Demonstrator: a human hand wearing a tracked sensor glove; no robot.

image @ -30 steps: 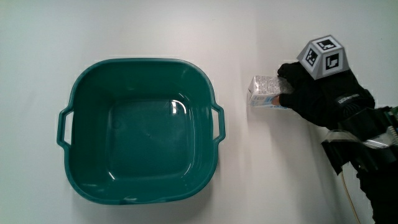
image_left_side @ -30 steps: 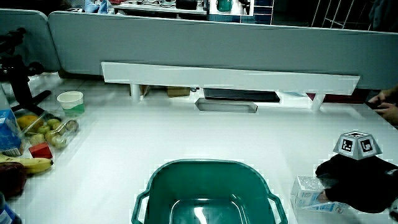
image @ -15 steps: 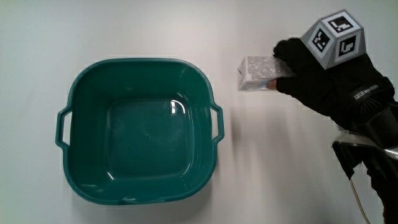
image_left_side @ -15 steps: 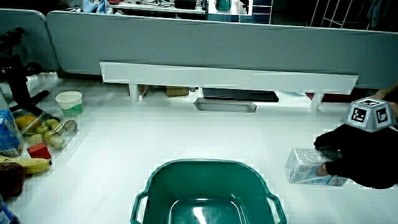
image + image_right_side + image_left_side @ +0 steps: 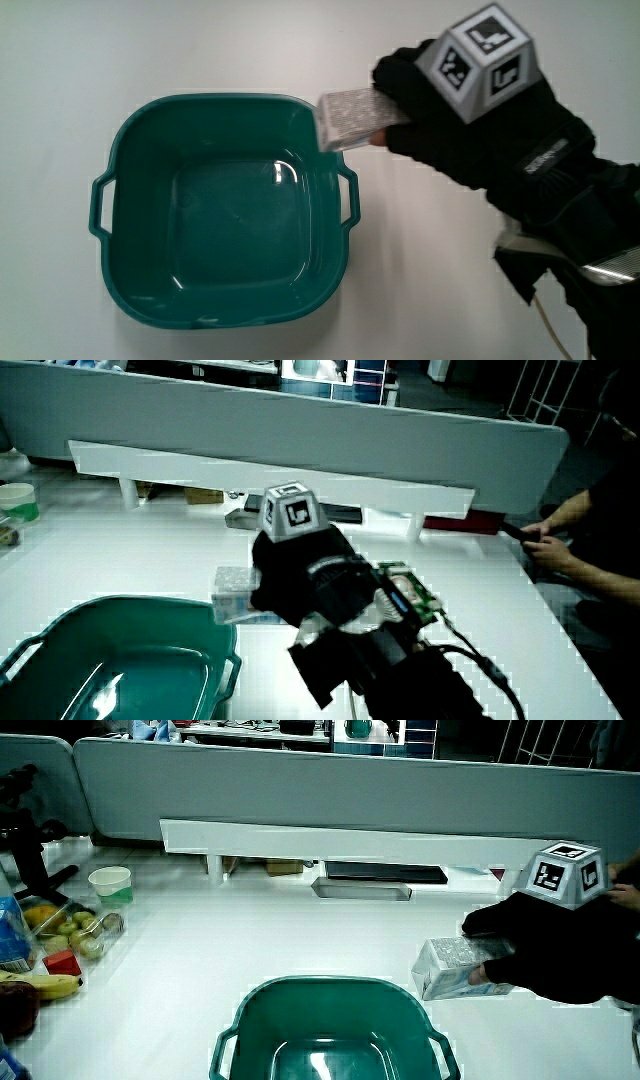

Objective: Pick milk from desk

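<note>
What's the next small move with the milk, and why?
Probably carry it a little farther over the green basin and then lower it. The hand has its grip on the milk carton, held clear of the table in a side view, and the carton overlaps only the basin's rim, not its open middle.

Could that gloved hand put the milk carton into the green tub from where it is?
Probably yes. The hand already grips the carton, held in the air over the tub's rim, and the tub is open with nothing in it.
</note>
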